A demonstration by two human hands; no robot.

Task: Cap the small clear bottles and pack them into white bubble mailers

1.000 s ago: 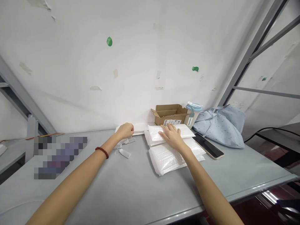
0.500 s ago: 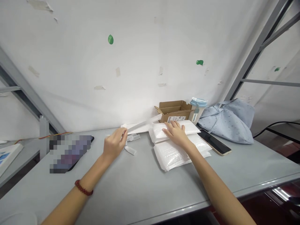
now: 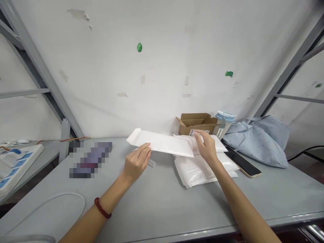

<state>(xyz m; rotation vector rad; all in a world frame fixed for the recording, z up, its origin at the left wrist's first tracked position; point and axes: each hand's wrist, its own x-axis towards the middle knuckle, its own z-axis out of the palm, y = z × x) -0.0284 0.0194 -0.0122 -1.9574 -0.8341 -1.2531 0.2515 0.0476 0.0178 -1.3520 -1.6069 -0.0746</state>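
My left hand (image 3: 137, 162) grips the lower edge of a white padded envelope (image 3: 164, 142) between thumb and fingers. The envelope is tilted above the table, its flap end pointing left. Over a pile of white bubble mailers (image 3: 202, 168) hovers my right hand (image 3: 206, 146), fingers slightly bent and apart, with nothing seen in it. The right end of the held envelope overlaps the pile in view. A small clear plastic piece (image 3: 151, 163) lies beside my left fingers; anything further behind the envelope is hidden.
Behind the pile stand an open cardboard box (image 3: 196, 123) and a blue-lidded cup (image 3: 224, 123). A phone (image 3: 243, 162) and a light blue cloth bag (image 3: 258, 140) are at the right. A blurred-out flat item (image 3: 91, 160) and a white cable (image 3: 83, 202) lie left; a power strip (image 3: 20, 165) sits beyond.
The envelope in my left hand has turned to show its broad white face. My right hand has lifted from the mailer pile. The camera view has shifted left.
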